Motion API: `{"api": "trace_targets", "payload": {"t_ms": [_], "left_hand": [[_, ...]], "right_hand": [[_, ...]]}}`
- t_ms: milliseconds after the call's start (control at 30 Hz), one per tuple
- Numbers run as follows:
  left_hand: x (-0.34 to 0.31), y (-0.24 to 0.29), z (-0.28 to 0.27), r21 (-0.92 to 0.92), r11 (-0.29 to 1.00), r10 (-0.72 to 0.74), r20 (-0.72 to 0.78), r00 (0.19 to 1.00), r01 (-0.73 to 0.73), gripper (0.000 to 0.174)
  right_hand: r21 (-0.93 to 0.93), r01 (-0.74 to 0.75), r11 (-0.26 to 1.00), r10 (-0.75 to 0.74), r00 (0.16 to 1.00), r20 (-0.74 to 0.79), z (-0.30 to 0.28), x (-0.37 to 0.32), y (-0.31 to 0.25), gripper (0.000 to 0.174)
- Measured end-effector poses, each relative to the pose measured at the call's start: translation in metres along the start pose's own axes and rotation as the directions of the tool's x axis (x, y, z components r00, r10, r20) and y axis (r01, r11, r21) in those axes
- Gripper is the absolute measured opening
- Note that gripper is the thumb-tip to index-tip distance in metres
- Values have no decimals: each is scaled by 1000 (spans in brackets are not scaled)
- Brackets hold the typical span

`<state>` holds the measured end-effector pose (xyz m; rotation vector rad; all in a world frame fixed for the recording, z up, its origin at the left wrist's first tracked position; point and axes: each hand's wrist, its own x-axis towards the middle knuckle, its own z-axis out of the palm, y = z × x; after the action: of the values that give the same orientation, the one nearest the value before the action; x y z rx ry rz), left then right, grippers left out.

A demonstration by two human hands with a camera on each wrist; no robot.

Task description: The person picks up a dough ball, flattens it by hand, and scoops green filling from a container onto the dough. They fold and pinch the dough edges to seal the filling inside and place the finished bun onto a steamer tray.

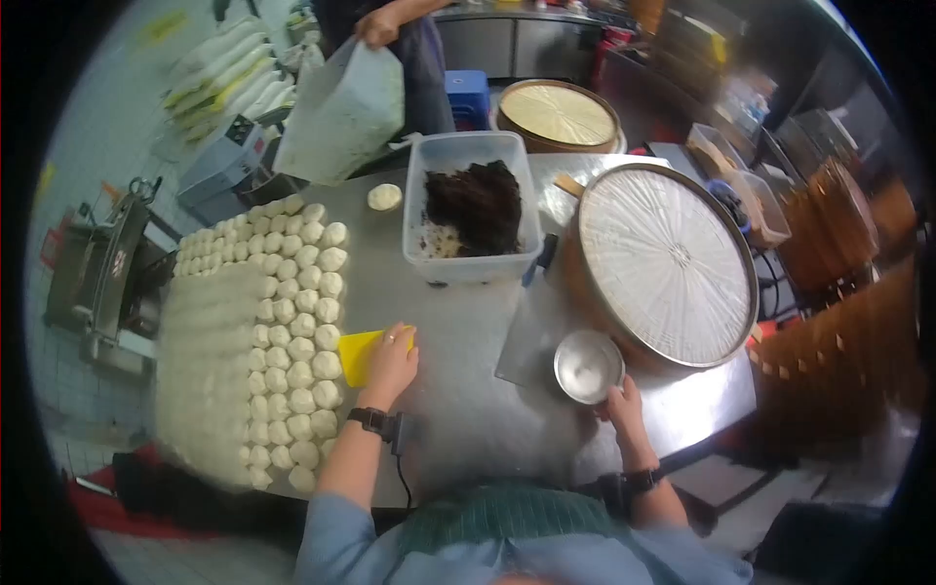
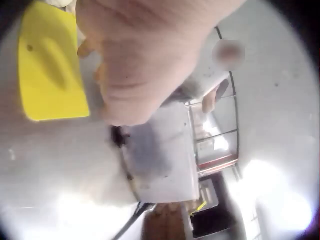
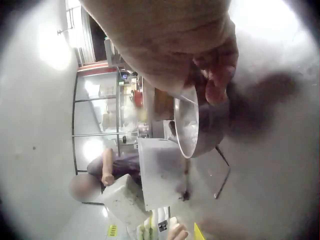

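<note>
My left hand (image 1: 392, 363) grips a flat yellow dough scraper (image 1: 359, 357), whose blade reaches the edge of the rows of small dough balls (image 1: 300, 349). The scraper (image 2: 50, 65) also shows in the left wrist view, with the hand (image 2: 140, 55) beside it. With my right hand (image 1: 625, 408) I hold a small round metal bowl (image 1: 589, 367) by its rim, over the right part of the steel table. White powder lies at the bottom of the bowl. The right wrist view shows the fingers of the hand (image 3: 216, 75) at the rim of the bowl (image 3: 200, 127).
A plastic tub (image 1: 419, 239) of dark filling stands at the table's back, a single dough ball (image 1: 384, 198) left of it. A large round steamer (image 1: 673, 253) with a cloth-like cover takes the right side. Beyond, another person (image 1: 378, 27) holds a whitish container (image 1: 341, 117).
</note>
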<state>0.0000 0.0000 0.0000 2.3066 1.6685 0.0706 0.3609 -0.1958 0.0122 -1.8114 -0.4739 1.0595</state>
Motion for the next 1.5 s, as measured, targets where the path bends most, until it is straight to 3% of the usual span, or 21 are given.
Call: {"api": "trace_targets", "payload": {"t_ms": [67, 100, 167, 200, 267, 300, 367, 433, 567, 633, 767, 800, 833, 867, 900, 967, 1100, 1167, 1233, 1333, 1500], "left_hand": [[12, -8, -6, -340, 939, -18, -224, 974, -60, 40], [10, -4, -10, -366, 930, -58, -215, 975, -26, 40], [28, -9, -45, -796, 602, -180, -214, 960, -65, 46], [33, -13, -63, -791, 608, -198, -233, 952, -67, 46], [41, -16, -95, -995, 45, -366, 62, 928, 84, 57], [45, -21, -105, -996, 49, -377, 47, 925, 71, 57], [52, -34, -122, -989, -147, -382, 58, 923, 2, 67], [51, -38, -140, -992, -124, -403, 19, 915, -34, 71], [43, -45, -169, -962, -249, -482, 27, 876, -107, 76], [39, -52, -178, -915, -371, -502, 52, 864, -161, 68], [20, -61, -201, -928, -331, -632, 82, 770, -173, 61], [11, -69, -205, -933, -319, -671, 99, 735, -166, 58], [1, -82, -209, -930, -333, -637, 102, 764, -155, 52], [-10, -94, -211, -927, -344, -605, 98, 790, -148, 47], [-18, -97, -214, -927, -346, -598, 98, 795, -146, 47], [-38, -98, -215, -959, -264, -588, 246, 770, 104, 36], [-70, -72, -197, -932, -322, -583, 333, 741, 166, 24], [-85, -59, -183, -874, -449, -505, 418, 755, 183, 20], [-108, -32, -173, -841, -512, -507, 461, 728, 176, 18], [-150, 3, -151, -800, -573, -515, 519, 683, 176, 16], [-201, 42, -115, -775, -618, -552, 546, 631, 129, 17]], "right_hand": [[7, -28, 1000, 28, 1000, -12, -1, -11, -4, 40], [-37, -49, 998, 48, 998, -31, -9, -26, -15, 39], [-3, -16, 1000, 16, 1000, 14, -6, -14, -3, 39], [26, -3, 1000, 2, 1000, 17, -6, -9, 2, 39], [47, -3, 999, 2, 1000, 13, -5, -1, 7, 39], [72, -16, 997, 17, 1000, -12, -4, 3, 10, 40], [96, 7, 995, -5, 1000, -20, -4, 12, 18, 40], [106, 37, 994, -39, 999, 10, -4, 13, 19, 38], [67, -25, 997, 24, 999, 27, -8, 14, 13, 36], [79, -18, 997, 17, 1000, 19, -10, 17, 13, 35], [166, 0, 986, 12, 998, -68, -2, 11, 12, 38], [58, -5, 998, 11, 994, -109, 0, 0, 2, 46], [57, -12, 998, 19, 992, -127, -4, -3, 2, 46], [-252, 159, 954, -221, 945, -240, -7, -6, 2, 49], [-551, 271, 790, -471, 842, -262, -6, -6, 0, 52], [-474, 323, 819, -489, 825, -283, 2, -19, -41, 47], [-292, 639, 711, -670, 743, -5, 37, -18, -99, 43], [-34, 542, 839, -531, 832, 160, 67, -28, -138, 43], [141, 440, 887, -461, 826, 323, 95, -32, -155, 44], [265, 322, 909, -415, 770, 485, 123, -47, -174, 49], [301, 254, 919, -389, 711, 586, 142, -64, -165, 54]]}}
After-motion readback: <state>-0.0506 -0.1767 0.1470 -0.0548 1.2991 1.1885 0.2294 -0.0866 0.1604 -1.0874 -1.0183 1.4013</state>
